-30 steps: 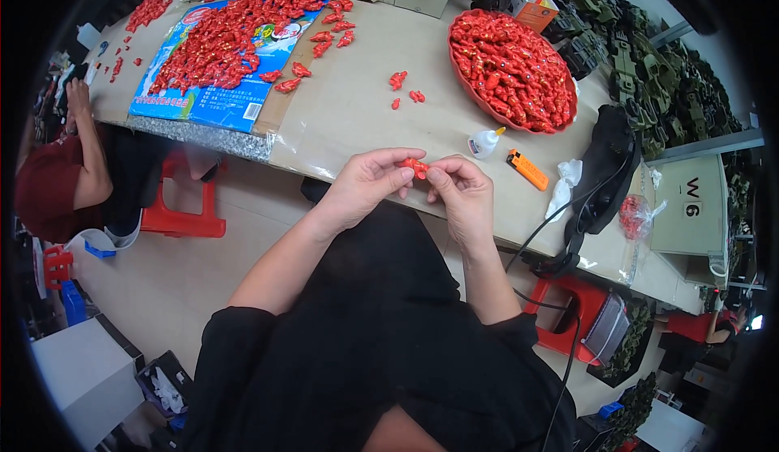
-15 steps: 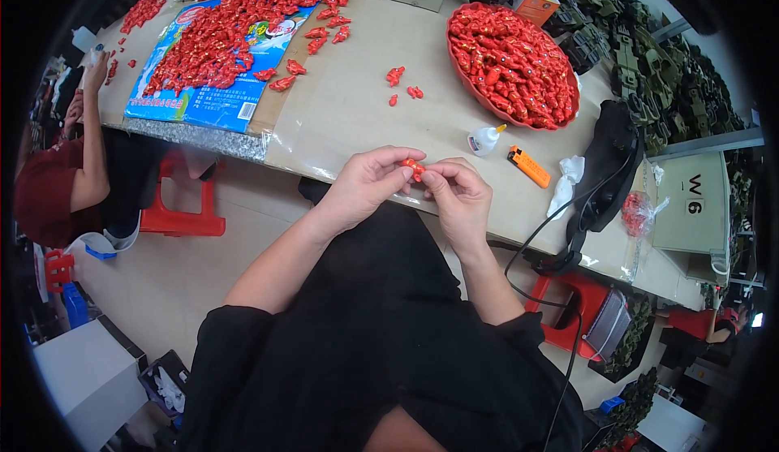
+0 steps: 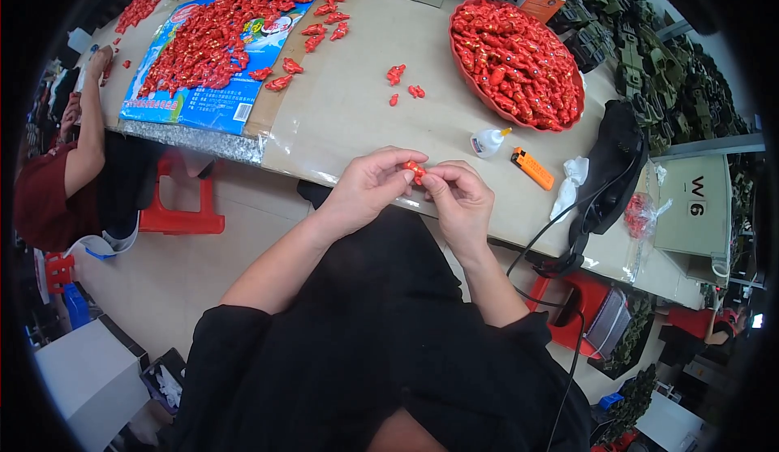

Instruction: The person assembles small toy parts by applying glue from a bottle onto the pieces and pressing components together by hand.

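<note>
Pinched between the fingertips of my left hand [image 3: 375, 182] and my right hand [image 3: 461, 196] is a small glossy red figurine [image 3: 415, 171] with gold marks. Fingers cover part of it, so its full shape is hidden. Both hands are closed on it at the near edge of the table. Beyond them lie a few loose red pieces [image 3: 395, 74]. To the right stands a small white glue bottle [image 3: 488, 142] with a yellow tip, beside an orange utility knife [image 3: 532, 168].
A red bowl [image 3: 578, 109] heaped with red figurines stands at the far right. Many more cover a blue printed sheet [image 3: 207, 114] on the left. White tissue [image 3: 571, 186] and a black bag [image 3: 610, 178] with a cable lie at right. A person [image 3: 81, 160] works at far left.
My hands stay pinched on the figurine with hardly any movement. The view has shifted slightly. At far left, the other person's hand has moved a little.
</note>
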